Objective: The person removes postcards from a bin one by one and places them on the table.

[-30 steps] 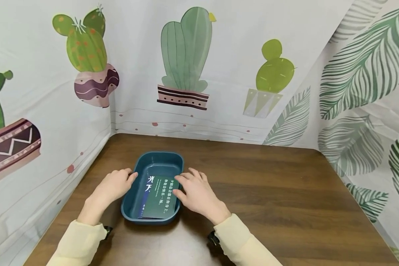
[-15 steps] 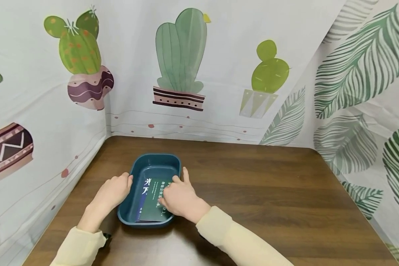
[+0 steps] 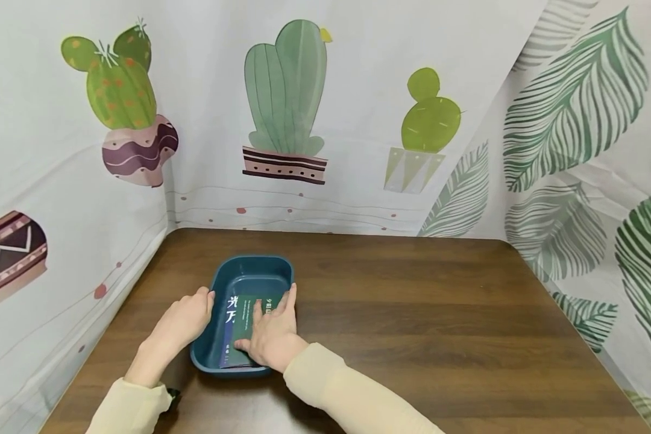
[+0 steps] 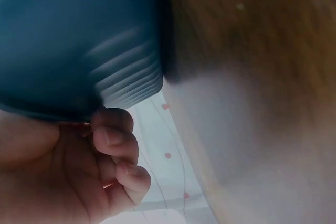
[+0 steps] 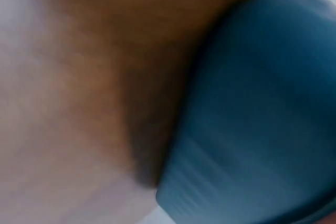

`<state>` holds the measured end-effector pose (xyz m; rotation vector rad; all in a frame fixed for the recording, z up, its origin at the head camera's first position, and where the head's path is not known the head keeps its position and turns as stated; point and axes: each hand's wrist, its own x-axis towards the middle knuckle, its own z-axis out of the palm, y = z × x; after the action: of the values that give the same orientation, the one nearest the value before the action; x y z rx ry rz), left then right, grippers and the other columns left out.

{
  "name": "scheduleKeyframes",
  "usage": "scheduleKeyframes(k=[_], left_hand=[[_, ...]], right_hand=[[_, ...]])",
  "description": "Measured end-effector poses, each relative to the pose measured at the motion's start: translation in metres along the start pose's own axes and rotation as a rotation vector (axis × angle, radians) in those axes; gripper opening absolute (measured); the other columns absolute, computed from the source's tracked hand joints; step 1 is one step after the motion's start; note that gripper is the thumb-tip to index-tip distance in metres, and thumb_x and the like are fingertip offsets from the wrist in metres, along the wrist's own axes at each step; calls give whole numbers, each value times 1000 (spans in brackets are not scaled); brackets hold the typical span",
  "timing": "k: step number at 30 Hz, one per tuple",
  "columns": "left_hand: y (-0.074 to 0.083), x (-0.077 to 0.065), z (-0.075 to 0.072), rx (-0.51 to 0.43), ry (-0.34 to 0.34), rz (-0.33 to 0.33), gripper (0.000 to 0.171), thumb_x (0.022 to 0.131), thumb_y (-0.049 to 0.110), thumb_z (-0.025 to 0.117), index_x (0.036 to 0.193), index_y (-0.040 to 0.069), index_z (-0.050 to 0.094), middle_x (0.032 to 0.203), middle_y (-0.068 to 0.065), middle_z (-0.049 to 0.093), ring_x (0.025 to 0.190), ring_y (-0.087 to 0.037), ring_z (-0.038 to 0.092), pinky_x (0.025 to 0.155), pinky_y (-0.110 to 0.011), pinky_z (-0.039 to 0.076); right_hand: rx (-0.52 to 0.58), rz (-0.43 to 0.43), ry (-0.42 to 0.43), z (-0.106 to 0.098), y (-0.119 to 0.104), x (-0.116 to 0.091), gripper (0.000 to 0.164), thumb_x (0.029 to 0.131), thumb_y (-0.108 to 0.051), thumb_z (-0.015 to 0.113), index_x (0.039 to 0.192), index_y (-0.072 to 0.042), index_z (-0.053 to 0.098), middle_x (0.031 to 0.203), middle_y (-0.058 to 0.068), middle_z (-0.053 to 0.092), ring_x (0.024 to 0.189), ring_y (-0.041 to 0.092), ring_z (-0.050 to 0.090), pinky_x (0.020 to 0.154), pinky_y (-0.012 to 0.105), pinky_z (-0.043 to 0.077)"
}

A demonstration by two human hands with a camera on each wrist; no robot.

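Head view: blue tray [image 3: 260, 268] sat left of centre in the lower half of the frame, long side running up and down the picture. Green booklet [image 3: 243, 325] lay inside, toward the tray's lower end, white characters on the cover, blue-purple strip along its left side. Left hand [image 3: 180, 322] held the tray's left rim, fingers bent around it. Right hand [image 3: 273, 337] lay over the booklet's right part, fingers spread wide, thumb out to the left, outer fingers along the tray's right edge; could not tell how firmly it touched the cover. Pale yellow sleeves [image 3: 352, 386] came in from the bottom, dark object [image 3: 172, 398] at the left cuff. Brown wooden table [image 3: 423, 313] ran across the lower frame; white cloth [image 3: 358, 90] with cactus and leaf prints stood behind.

Left wrist view: tray's outer wall filled the upper left, ribbed at the corner. Left hand at lower left, fingers curled at the rim. Blurred table on the right, dotted cloth at bottom centre.

Right wrist view: blurred. Tray wall took up the right side, table the left. Finger state could not be told from there; only a sliver of skin showed at lower right.
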<state>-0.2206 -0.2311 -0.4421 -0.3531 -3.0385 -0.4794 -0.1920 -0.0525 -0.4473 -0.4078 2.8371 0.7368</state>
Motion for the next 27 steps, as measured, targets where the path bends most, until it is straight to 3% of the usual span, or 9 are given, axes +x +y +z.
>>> scheduleKeyframes(k=[9, 19, 23, 27], left_hand=[[-1, 1, -3, -8, 3, -10, 28, 106, 20, 36, 95, -3, 47, 77, -22, 57, 69, -43, 61, 63, -55, 47], [1, -1, -1, 8, -5, -59, 30, 107, 23, 34, 97, -2, 47, 81, -26, 58, 71, -46, 60, 60, -56, 45], [2, 0, 0, 21, -21, -74, 31, 107, 24, 34, 99, -2, 47, 81, -24, 58, 71, -44, 60, 59, -55, 46], [2, 0, 0, 41, -25, -86, 31, 107, 25, 34, 100, -3, 47, 81, -24, 58, 70, -42, 60, 58, -54, 46]], right_hand=[[117, 16, 196, 4, 2, 4, 98, 78, -92, 29, 154, -31, 26, 133, 3, 54, 127, 25, 44, 104, 69, 4], [241, 77, 283, 5, 2, 7, 117, 60, -93, 51, 151, -22, 31, 123, 4, 57, 118, 24, 48, 108, 61, 13], [346, 69, 351, 5, 6, 5, 113, 64, -83, 64, 150, -16, 34, 119, 1, 61, 114, 20, 52, 109, 56, 17], [515, 49, 427, 4, 13, 4, 97, 72, -67, 76, 142, -10, 41, 96, -2, 67, 95, 11, 61, 110, 46, 20]])
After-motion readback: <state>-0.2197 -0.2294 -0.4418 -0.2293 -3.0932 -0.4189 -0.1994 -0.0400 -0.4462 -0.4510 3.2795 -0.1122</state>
